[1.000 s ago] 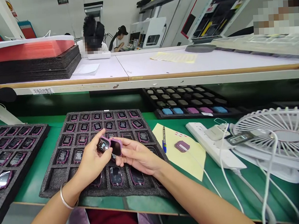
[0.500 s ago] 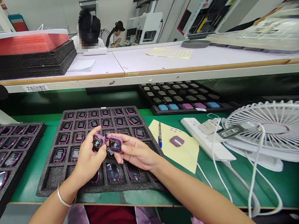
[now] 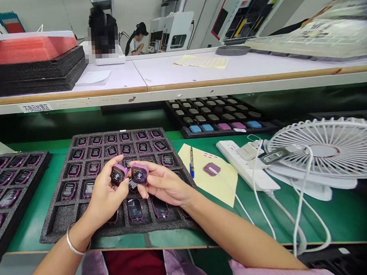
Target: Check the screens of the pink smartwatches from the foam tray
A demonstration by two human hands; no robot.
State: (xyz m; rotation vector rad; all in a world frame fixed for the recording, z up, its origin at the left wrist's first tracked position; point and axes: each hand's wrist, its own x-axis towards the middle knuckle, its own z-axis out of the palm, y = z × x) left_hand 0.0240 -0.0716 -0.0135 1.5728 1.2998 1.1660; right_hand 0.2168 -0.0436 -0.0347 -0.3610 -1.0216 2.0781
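My left hand [image 3: 108,193] is closed on a purple smartwatch body [image 3: 118,175], its dark screen lit and facing me. Close beside it, my right hand [image 3: 162,183] grips a second purple watch body [image 3: 139,174] between thumb and fingers, also with a lit screen. Both are held above a black foam tray [image 3: 63,217] whose square compartments hold several more purple watch bodies, many showing lines of white text. A watch with a dark screen [image 3: 134,209] lies in the nearest row. The wrists and hands hide some compartments.
Another foam tray [image 3: 43,160] of watches stands at the left. To the right are yellow paper [image 3: 225,188] with a pen [image 3: 192,163] and a purple piece on a white cable, a power strip [image 3: 232,151] and a white fan [image 3: 327,151]. A shelf [image 3: 169,81] crosses behind.
The whole view has shifted slightly, so the bench things appear further left. Both hands keep their hold on the two watches, turned a little.
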